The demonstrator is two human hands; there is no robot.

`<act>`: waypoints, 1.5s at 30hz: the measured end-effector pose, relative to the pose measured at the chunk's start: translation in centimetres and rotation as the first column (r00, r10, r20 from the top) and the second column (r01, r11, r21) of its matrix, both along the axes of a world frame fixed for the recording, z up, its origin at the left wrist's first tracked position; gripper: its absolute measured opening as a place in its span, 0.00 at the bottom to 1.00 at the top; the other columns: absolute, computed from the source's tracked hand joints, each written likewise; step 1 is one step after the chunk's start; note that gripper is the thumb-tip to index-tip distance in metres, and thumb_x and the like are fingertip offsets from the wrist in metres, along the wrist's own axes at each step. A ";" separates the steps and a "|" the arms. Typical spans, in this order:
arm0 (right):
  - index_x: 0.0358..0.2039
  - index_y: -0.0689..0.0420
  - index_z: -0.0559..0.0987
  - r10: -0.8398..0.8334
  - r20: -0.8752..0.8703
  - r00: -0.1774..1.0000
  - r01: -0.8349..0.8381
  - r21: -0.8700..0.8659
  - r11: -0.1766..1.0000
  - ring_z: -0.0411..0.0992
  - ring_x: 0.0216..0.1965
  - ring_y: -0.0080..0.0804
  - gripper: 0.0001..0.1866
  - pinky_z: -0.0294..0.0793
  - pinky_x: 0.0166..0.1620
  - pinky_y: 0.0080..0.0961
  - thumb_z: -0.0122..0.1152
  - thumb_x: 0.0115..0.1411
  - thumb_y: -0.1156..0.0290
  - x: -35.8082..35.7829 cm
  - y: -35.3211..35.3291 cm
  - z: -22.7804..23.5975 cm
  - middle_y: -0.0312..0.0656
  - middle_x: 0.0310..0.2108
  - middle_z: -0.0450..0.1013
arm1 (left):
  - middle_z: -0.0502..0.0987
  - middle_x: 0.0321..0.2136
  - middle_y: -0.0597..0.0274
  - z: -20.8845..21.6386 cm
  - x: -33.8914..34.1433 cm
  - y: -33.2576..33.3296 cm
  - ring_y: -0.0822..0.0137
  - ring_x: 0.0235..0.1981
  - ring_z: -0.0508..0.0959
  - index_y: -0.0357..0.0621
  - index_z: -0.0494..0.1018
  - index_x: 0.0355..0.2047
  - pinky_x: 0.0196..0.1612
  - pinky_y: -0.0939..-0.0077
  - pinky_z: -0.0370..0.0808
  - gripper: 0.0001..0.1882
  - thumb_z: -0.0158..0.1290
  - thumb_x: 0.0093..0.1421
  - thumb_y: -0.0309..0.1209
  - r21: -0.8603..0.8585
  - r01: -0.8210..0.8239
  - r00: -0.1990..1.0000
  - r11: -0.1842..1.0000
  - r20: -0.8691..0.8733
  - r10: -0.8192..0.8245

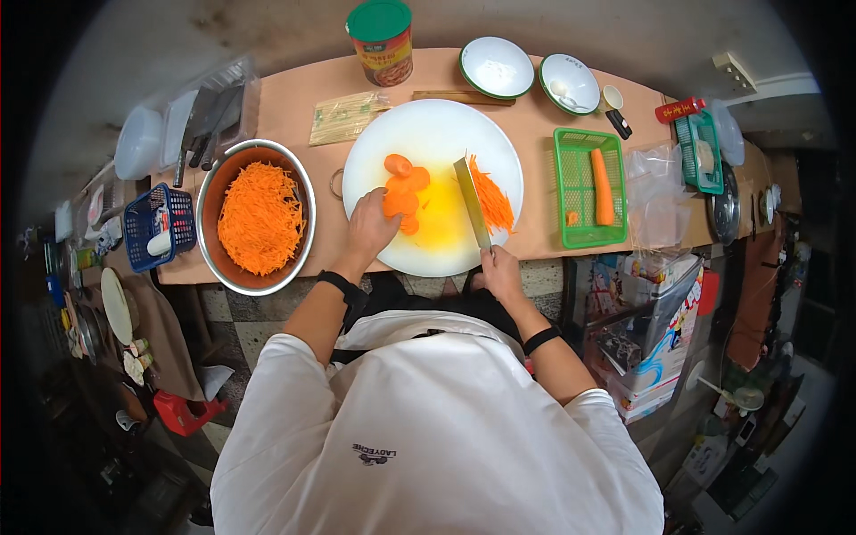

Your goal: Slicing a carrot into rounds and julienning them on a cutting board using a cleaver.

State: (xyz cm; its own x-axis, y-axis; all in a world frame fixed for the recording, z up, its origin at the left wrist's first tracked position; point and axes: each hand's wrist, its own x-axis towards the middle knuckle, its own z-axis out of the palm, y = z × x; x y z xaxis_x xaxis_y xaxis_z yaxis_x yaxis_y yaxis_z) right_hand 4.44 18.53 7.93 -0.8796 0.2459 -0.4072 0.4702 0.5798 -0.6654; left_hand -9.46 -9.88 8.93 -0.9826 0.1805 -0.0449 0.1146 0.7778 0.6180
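Note:
A round white cutting board (pixel 374 134) lies on the table in front of me. My left hand (pixel 373 225) is at its left side, fingers curled against several thin carrot slices (pixel 407 192). In my right hand (pixel 502 272), closed round the handle, is a cleaver (pixel 472 201) with its blade standing on edge on the board. Shredded carrot (pixel 490 198) lies along the blade's right side. Yellow-orange stain marks the board between my hands. To the left, a metal bowl (pixel 308 192) holds a large heap of carrot shreds (pixel 260 218).
Right of the board is a green basket (pixel 564 143) with a whole carrot (pixel 602 187) and a small carrot piece (pixel 572 218). Behind stand a green-lidded tub (pixel 382 45) and two white bowls (pixel 496 67). A packet of skewers (pixel 343 118) and a blue basket (pixel 143 236) are leftward.

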 end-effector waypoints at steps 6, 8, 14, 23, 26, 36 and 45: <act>0.33 0.66 0.79 0.090 0.094 0.992 -0.089 -0.007 0.996 0.77 0.37 0.71 0.23 0.75 0.43 0.58 0.54 0.71 0.54 -0.5 0.1 1.7 0.70 0.30 0.76 | 0.82 0.45 0.39 -0.7 -1.2 -0.1 0.44 0.49 0.82 0.32 0.76 0.53 0.55 0.55 0.79 0.31 0.71 0.51 0.33 0.030 -0.043 0.983 0.999 0.182 0.037; 0.36 0.66 0.79 0.113 0.186 0.976 -0.100 -0.077 0.992 0.78 0.40 0.70 0.24 0.75 0.45 0.58 0.53 0.72 0.53 -0.2 0.0 1.6 0.70 0.33 0.77 | 0.83 0.40 0.41 -1.0 -1.3 -0.3 0.45 0.44 0.84 0.32 0.78 0.49 0.50 0.57 0.81 0.28 0.72 0.49 0.32 0.066 -0.083 0.977 0.994 0.204 0.068; 0.39 0.65 0.80 0.070 0.092 0.993 -0.075 0.050 0.996 0.78 0.42 0.70 0.22 0.76 0.49 0.59 0.52 0.72 0.55 -0.3 -0.2 0.8 0.69 0.34 0.78 | 0.84 0.30 0.52 -1.7 -2.6 -1.4 0.59 0.33 0.85 0.35 0.81 0.38 0.39 0.66 0.83 0.18 0.72 0.50 0.31 0.126 -0.212 0.940 0.969 0.297 0.167; 0.37 0.64 0.80 0.177 0.104 0.979 -0.195 0.195 0.961 0.79 0.38 0.68 0.19 0.78 0.47 0.59 0.52 0.72 0.59 -1.1 -0.1 3.0 0.67 0.32 0.79 | 0.83 0.28 0.60 -2.8 -3.3 -1.8 0.68 0.30 0.84 0.37 0.81 0.41 0.36 0.71 0.82 0.14 0.68 0.56 0.27 0.293 -0.343 0.842 0.892 0.517 0.154; 0.36 0.64 0.80 0.189 0.105 0.976 -0.208 0.213 0.955 0.80 0.37 0.67 0.18 0.79 0.46 0.58 0.53 0.71 0.60 -1.4 0.0 3.3 0.66 0.31 0.79 | 0.82 0.28 0.61 -3.9 -3.0 -2.0 0.70 0.30 0.83 0.37 0.81 0.47 0.36 0.72 0.81 0.16 0.65 0.58 0.24 0.254 -0.278 0.889 0.926 0.434 0.147; 0.39 0.65 0.83 0.157 0.143 0.977 -0.179 0.157 0.971 0.81 0.38 0.64 0.20 0.80 0.46 0.54 0.56 0.67 0.58 -1.3 -0.3 2.8 0.65 0.33 0.81 | 0.77 0.31 0.63 -1.9 -1.3 3.9 0.71 0.28 0.81 0.41 0.71 0.54 0.32 0.76 0.79 0.20 0.56 0.62 0.17 0.477 -0.269 0.785 0.837 0.612 -0.097; 0.35 0.68 0.81 0.028 0.174 0.984 -0.007 -0.121 0.993 0.79 0.39 0.68 0.25 0.78 0.46 0.53 0.55 0.70 0.54 -1.6 -0.6 2.0 0.68 0.32 0.79 | 0.80 0.40 0.48 -3.7 0.5 8.8 0.51 0.36 0.84 0.38 0.76 0.50 0.43 0.59 0.83 0.18 0.62 0.58 0.23 0.137 0.117 0.951 0.984 0.270 -0.151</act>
